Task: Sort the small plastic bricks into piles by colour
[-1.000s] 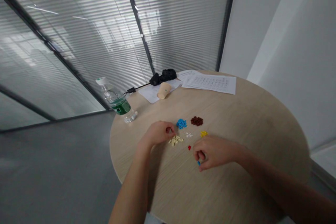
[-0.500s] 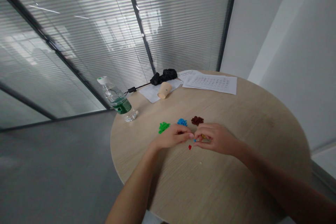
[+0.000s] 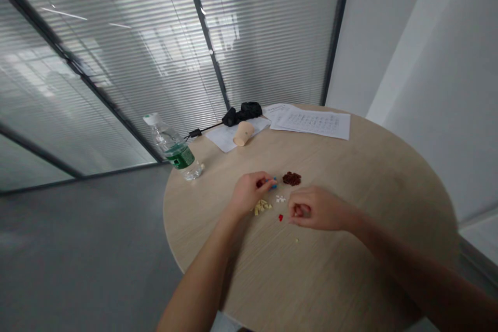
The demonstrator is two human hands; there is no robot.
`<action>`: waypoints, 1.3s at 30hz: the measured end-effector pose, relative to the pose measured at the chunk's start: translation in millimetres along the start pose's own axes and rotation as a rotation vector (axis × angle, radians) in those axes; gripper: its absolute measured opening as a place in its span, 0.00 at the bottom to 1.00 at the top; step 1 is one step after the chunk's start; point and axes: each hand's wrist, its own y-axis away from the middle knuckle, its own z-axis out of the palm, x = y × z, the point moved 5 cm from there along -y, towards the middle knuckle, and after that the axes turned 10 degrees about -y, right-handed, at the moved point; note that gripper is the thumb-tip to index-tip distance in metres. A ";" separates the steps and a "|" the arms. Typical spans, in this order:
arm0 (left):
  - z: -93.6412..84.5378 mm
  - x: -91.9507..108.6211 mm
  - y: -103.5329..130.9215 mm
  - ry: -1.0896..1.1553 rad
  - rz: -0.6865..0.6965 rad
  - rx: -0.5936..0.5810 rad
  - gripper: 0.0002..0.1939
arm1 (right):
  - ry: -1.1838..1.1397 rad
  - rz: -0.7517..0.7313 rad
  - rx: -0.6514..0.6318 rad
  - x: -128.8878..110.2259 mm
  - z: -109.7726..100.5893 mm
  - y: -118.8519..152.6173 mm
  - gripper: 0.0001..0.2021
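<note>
My left hand (image 3: pixel 251 191) reaches over the small blue pieces (image 3: pixel 274 183), its thumb and fingertips pinched together at them. Whether a piece is between those fingertips is too small to tell. Below this hand lie pale yellow pieces (image 3: pixel 262 207). My right hand (image 3: pixel 318 208) is held low over the table with its fingers curled in; what they hold, if anything, is hidden. Just left of it are a few white pieces (image 3: pixel 280 199) and a small red cluster (image 3: pixel 280 217). A dark brown pile (image 3: pixel 291 179) sits beyond both hands.
On the round wooden table (image 3: pixel 369 166) a water bottle (image 3: pixel 175 148) stands at the left edge. A paper cup (image 3: pixel 243 134) lies on its side on paper. Printed sheets (image 3: pixel 311 123) and a black bundle (image 3: pixel 249 111) with a cable are at the back. One tiny pale piece (image 3: pixel 297 240) lies nearer me.
My left hand has moved up and away from my right hand to the blue pieces, now covering the green pile. Pale yellow and white pieces have come into view. My right fingers have curled further.
</note>
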 end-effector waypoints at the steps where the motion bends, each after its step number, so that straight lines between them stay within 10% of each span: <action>1: -1.9 -3.9 -1.1 -0.122 -0.037 0.054 0.13 | -0.030 0.008 -0.097 -0.7 5.6 1.1 0.04; 5: 1.9 -12.9 -4.0 -0.403 -0.095 0.065 0.13 | -0.117 0.095 -0.348 3.4 23.3 7.7 0.05; 16: 2.5 -16.8 -4.1 -0.440 -0.153 0.036 0.14 | -0.096 0.124 -0.397 3.9 25.5 4.3 0.02; 26: 21.1 20.6 8.3 0.496 0.106 -0.396 0.20 | 0.017 -0.150 0.265 -5.6 -17.9 -0.8 0.10; 39: 12.6 23.7 11.7 0.586 0.025 -0.374 0.19 | -0.436 0.028 0.368 13.8 -9.6 -3.2 0.11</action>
